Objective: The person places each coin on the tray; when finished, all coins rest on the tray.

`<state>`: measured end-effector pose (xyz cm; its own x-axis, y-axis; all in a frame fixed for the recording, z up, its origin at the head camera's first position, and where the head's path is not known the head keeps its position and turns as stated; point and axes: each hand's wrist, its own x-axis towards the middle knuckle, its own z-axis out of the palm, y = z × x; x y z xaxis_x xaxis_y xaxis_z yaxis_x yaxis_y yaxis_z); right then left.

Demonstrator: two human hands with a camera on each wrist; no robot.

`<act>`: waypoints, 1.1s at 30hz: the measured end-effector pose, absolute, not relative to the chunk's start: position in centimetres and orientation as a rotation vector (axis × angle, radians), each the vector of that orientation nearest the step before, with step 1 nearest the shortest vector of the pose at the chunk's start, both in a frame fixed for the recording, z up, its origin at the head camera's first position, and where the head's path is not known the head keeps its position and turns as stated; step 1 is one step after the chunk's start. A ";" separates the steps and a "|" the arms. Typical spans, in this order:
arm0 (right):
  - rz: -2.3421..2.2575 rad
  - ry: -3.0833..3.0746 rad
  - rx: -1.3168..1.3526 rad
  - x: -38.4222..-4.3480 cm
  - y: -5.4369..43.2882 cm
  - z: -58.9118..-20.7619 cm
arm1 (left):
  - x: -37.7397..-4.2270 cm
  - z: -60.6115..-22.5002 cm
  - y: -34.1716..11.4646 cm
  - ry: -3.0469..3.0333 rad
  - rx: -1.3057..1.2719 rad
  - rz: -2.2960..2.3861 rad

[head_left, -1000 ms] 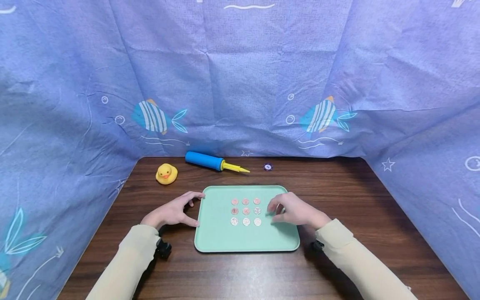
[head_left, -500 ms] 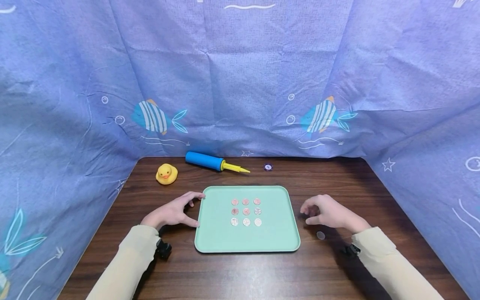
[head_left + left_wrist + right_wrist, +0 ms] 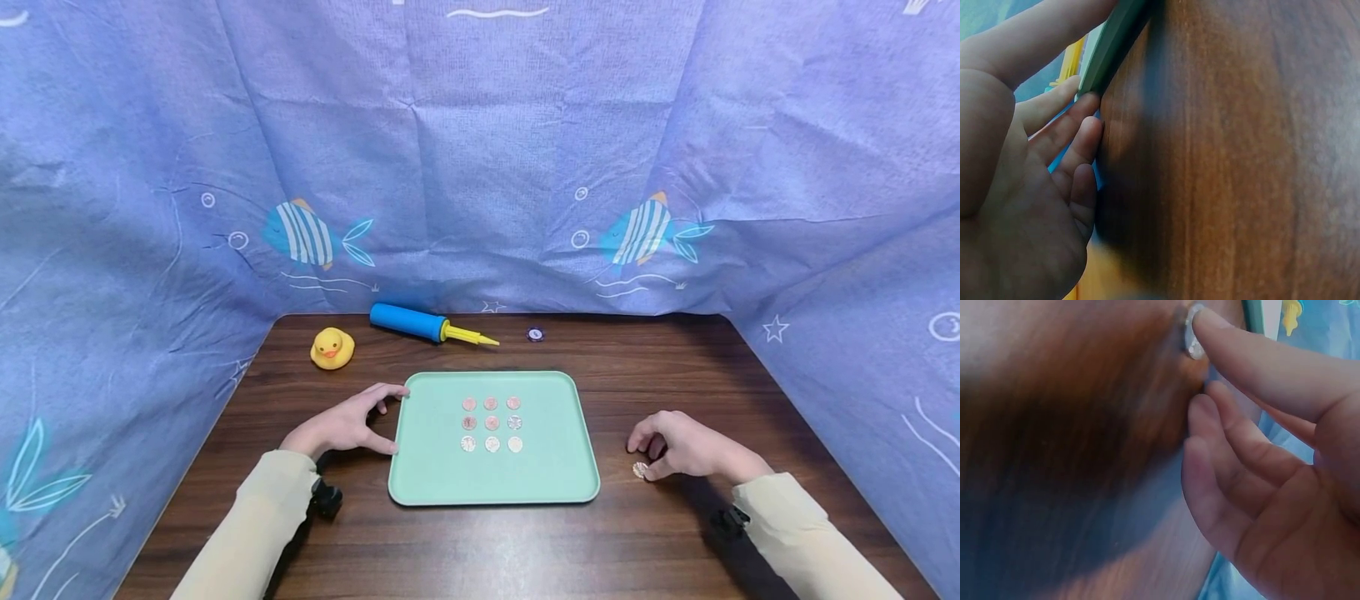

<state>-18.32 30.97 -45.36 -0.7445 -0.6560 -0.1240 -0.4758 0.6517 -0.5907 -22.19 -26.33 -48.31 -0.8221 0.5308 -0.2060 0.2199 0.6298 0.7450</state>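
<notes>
In the head view my left hand point(image 3: 347, 425) rests at the left rim of a pale green tray point(image 3: 431, 479), thumb and fingers spread and touching its edge. Rows of coins point(image 3: 492, 423), some coppery and some silvery, lie flat on this tray. To the right of it, on the wooden table, is a single silvery coin point(image 3: 640, 470). My right hand point(image 3: 686, 446) is over this coin, its thumb touching the edge, with fingers bent loosely and the index tip apart from it. The right wrist view shows the thumb against the coin point(image 3: 1193, 334); the index finger is partly hidden there.
A yellow rubber duck point(image 3: 332, 348) sits at the back left of the table point(image 3: 495, 550). Behind the tray lie a blue hand pump point(image 3: 408, 322) with a yellow nozzle and a dark poker chip point(image 3: 535, 334). A blue fish-patterned cloth point(image 3: 480, 167) hangs around the table.
My right hand has moved right from over the tray to the table, then down to the loose coin. My left hand and the tray coins have stayed in place.
</notes>
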 end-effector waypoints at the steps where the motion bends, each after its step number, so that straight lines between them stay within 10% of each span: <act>1: -0.775 2.552 -0.917 -18.3 31.0 -45.4 | -22.2 -48.3 -26.3 2.445 0.593 1.040; 33: -0.755 2.590 -0.942 -18.3 30.3 -46.1 | -22.0 -48.1 -26.2 2.452 0.586 1.030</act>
<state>-18.33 30.32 -46.08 -0.7469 -0.6597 -0.0836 -0.5115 0.6503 -0.5617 -22.01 -26.18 -48.05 -0.8252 0.5242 -0.2103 0.2169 0.6380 0.7389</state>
